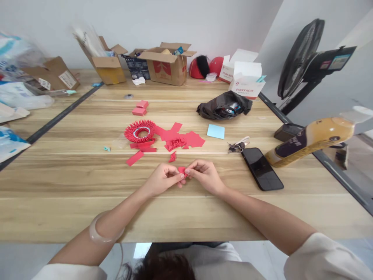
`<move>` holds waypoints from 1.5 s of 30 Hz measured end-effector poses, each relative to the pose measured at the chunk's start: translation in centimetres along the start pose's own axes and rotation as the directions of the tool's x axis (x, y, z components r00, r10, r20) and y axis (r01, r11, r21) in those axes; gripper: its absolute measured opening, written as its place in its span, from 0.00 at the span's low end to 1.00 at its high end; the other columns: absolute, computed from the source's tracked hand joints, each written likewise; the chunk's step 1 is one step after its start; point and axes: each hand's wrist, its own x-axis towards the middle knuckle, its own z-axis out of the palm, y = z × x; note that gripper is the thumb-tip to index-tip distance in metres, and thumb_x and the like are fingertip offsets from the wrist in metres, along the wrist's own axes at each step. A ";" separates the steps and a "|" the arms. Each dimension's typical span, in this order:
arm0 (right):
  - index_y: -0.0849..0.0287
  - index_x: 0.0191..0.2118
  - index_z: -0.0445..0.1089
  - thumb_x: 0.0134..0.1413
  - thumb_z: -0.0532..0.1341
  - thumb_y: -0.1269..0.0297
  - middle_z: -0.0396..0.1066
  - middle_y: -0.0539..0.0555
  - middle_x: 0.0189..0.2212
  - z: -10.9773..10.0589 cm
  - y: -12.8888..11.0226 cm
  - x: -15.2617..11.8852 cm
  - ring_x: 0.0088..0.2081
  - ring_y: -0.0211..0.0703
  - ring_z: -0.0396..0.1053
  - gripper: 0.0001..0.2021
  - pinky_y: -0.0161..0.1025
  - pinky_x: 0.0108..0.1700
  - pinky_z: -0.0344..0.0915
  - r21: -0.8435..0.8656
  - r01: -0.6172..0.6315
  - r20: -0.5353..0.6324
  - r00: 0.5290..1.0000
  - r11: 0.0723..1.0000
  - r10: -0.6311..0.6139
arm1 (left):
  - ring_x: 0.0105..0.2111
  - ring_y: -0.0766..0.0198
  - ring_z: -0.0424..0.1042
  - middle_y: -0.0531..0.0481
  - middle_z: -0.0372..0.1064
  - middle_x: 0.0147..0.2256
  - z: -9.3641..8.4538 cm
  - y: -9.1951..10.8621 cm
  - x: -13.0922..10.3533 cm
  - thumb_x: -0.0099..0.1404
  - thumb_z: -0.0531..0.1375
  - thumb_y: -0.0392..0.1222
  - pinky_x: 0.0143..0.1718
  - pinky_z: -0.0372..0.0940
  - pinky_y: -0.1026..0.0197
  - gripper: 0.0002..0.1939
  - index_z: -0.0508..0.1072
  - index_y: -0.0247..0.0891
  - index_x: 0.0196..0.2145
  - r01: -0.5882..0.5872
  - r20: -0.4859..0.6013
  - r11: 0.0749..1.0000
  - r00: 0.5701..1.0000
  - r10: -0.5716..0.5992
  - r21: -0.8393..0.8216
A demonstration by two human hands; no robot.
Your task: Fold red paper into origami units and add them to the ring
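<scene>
A small piece of red paper [182, 170] is pinched between both hands near the front of the table. My left hand [165, 179] grips its left side and my right hand [205, 175] grips its right side. Just beyond them lies a folded red piece [173, 156]. Farther off is a heap of folded red pieces [176, 143] on flat red sheets [196, 139]. To the left of the heap stands a spiky red ring [140, 131] with a light blue inner band, and red strips [135, 158] lie in front of it.
A blue note pad [216, 131], keys [238, 146], a black phone [262, 168] and a yellow bottle [311, 140] are on the right. Behind them sits a black plastic bag [224, 106]. Cardboard boxes [167, 70] line the wall; plastic bags [23, 95] lie at the left.
</scene>
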 end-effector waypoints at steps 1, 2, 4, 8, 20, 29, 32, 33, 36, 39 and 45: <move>0.62 0.25 0.68 0.44 0.64 0.63 0.71 0.51 0.22 0.0 0.0 0.0 0.24 0.34 0.67 0.08 0.33 0.27 0.64 0.003 -0.004 -0.001 1.000 1.000 0.004 | 0.21 0.67 0.71 0.46 0.74 0.23 0.0 0.0 0.0 0.56 0.60 0.42 0.23 0.61 0.69 0.11 0.74 0.31 0.22 0.000 0.002 1.000 1.000 0.000 0.000; 0.62 0.25 0.68 0.44 0.65 0.62 0.71 0.51 0.21 0.0 0.0 0.0 0.23 0.34 0.67 0.08 0.33 0.27 0.64 0.006 -0.008 -0.004 1.000 1.000 0.008 | 0.22 0.67 0.71 0.46 0.74 0.23 0.0 -0.1 0.0 0.56 0.60 0.42 0.24 0.62 0.69 0.11 0.74 0.31 0.22 0.000 0.004 1.000 1.000 0.000 0.000; 0.62 0.25 0.68 0.43 0.65 0.62 0.71 0.51 0.21 0.0 0.0 0.1 0.23 0.34 0.67 0.09 0.33 0.27 0.64 0.010 -0.011 -0.011 1.000 1.000 0.011 | 0.22 0.67 0.71 0.46 0.74 0.23 0.0 -0.2 0.0 0.56 0.61 0.43 0.24 0.62 0.68 0.11 0.74 0.31 0.23 -0.004 0.001 1.000 1.000 0.004 -0.002; 0.63 0.24 0.69 0.42 0.65 0.61 0.71 0.51 0.21 0.1 -0.1 0.1 0.22 0.34 0.66 0.10 0.33 0.26 0.64 0.005 -0.008 -0.019 1.000 1.000 0.008 | 0.23 0.66 0.71 0.46 0.74 0.22 0.1 -0.2 0.0 0.55 0.61 0.44 0.26 0.64 0.67 0.11 0.75 0.31 0.23 -0.009 -0.005 1.000 1.000 0.009 -0.009; 0.63 0.27 0.70 0.44 0.64 0.58 0.71 0.51 0.20 -0.1 0.2 0.1 0.22 0.34 0.66 0.11 0.34 0.27 0.65 0.093 -0.059 0.012 0.998 0.994 0.058 | 0.22 0.67 0.71 0.46 0.75 0.25 0.2 0.1 -0.1 0.55 0.61 0.42 0.25 0.64 0.67 0.11 0.74 0.31 0.22 -0.017 -0.037 0.998 0.999 0.015 -0.063; 0.62 0.28 0.71 0.43 0.65 0.60 0.72 0.51 0.21 -0.3 0.3 0.4 0.24 0.35 0.68 0.10 0.35 0.29 0.65 0.110 -0.042 0.031 0.999 0.993 0.039 | 0.23 0.65 0.72 0.45 0.75 0.26 0.2 -0.1 0.0 0.57 0.59 0.40 0.27 0.65 0.65 0.10 0.74 0.31 0.23 0.000 -0.051 0.995 0.999 -0.006 -0.103; 0.62 0.28 0.70 0.44 0.65 0.59 0.72 0.51 0.21 -0.2 0.2 0.3 0.23 0.35 0.67 0.10 0.35 0.28 0.65 0.088 -0.038 0.020 0.999 0.995 0.037 | 0.23 0.66 0.72 0.45 0.75 0.25 0.2 0.1 0.0 0.57 0.59 0.40 0.26 0.65 0.66 0.11 0.73 0.31 0.22 0.003 -0.057 0.997 0.998 -0.007 -0.079; 0.62 0.27 0.70 0.44 0.65 0.59 0.71 0.51 0.21 -0.2 0.2 0.2 0.23 0.35 0.67 0.10 0.35 0.28 0.65 0.080 -0.037 0.018 0.999 0.996 0.036 | 0.22 0.66 0.72 0.45 0.74 0.25 0.2 0.1 0.0 0.57 0.59 0.40 0.26 0.65 0.66 0.11 0.73 0.31 0.21 0.001 -0.059 0.998 0.998 -0.005 -0.068; 0.62 0.27 0.70 0.44 0.64 0.59 0.71 0.51 0.21 -0.1 0.1 0.2 0.23 0.35 0.67 0.10 0.35 0.28 0.65 0.065 -0.036 0.012 0.999 0.997 0.036 | 0.22 0.66 0.71 0.46 0.74 0.24 0.2 0.3 -0.1 0.57 0.59 0.41 0.25 0.65 0.67 0.11 0.73 0.31 0.22 -0.010 -0.060 0.999 0.998 0.007 -0.038; 0.62 0.27 0.70 0.45 0.64 0.58 0.71 0.51 0.21 -0.1 0.1 0.1 0.23 0.35 0.67 0.11 0.34 0.28 0.65 0.055 -0.044 0.007 0.999 0.998 0.044 | 0.22 0.67 0.71 0.45 0.74 0.25 0.3 0.3 -0.1 0.57 0.59 0.42 0.25 0.65 0.67 0.11 0.73 0.31 0.23 -0.028 -0.054 1.000 0.998 0.027 -0.006; 0.63 0.27 0.69 0.46 0.63 0.56 0.70 0.51 0.20 0.0 0.2 0.2 0.23 0.35 0.66 0.13 0.34 0.28 0.65 0.036 -0.052 0.015 0.999 0.998 0.052 | 0.22 0.67 0.71 0.45 0.74 0.25 0.3 0.0 0.0 0.57 0.59 0.43 0.24 0.64 0.67 0.12 0.73 0.31 0.23 -0.045 -0.054 0.999 0.997 0.047 0.026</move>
